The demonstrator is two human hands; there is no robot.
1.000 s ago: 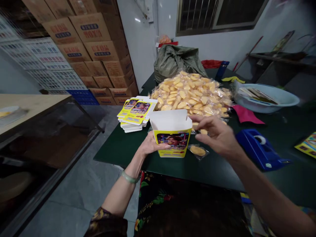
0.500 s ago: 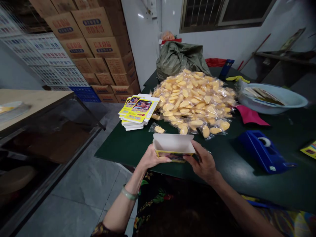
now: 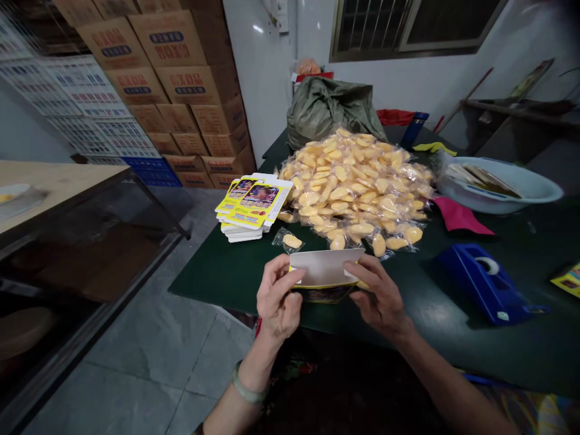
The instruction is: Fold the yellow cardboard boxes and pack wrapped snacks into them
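Between my two hands is a small yellow carton (image 3: 324, 269), its white inside facing up and its back flap raised. My left hand (image 3: 280, 296) grips the left end, with fingers bent over a white side flap. At the other end my right hand (image 3: 378, 293) is closed on the carton, its fingers on the right side flap. Just behind lies one wrapped yellow snack piece (image 3: 292, 241). A large heap of wrapped yellow pieces (image 3: 353, 187) stands beyond it. Flat yellow printed cartons (image 3: 254, 202) are stacked to the left of the heap.
The green table (image 3: 217, 266) carries a blue tape dispenser (image 3: 484, 284) on the right. Farther back are a pink cloth (image 3: 462, 215), a light-blue basin (image 3: 539, 187), a blue bottle (image 3: 414, 128) and a grey-green sack (image 3: 330, 109). Brown boxes (image 3: 176, 78) are stacked against the wall.
My left hand has shifted from holding the carton's side to bending fingers over its left flap. My right fingers have moved onto the right flap. The carton has moved slightly right.
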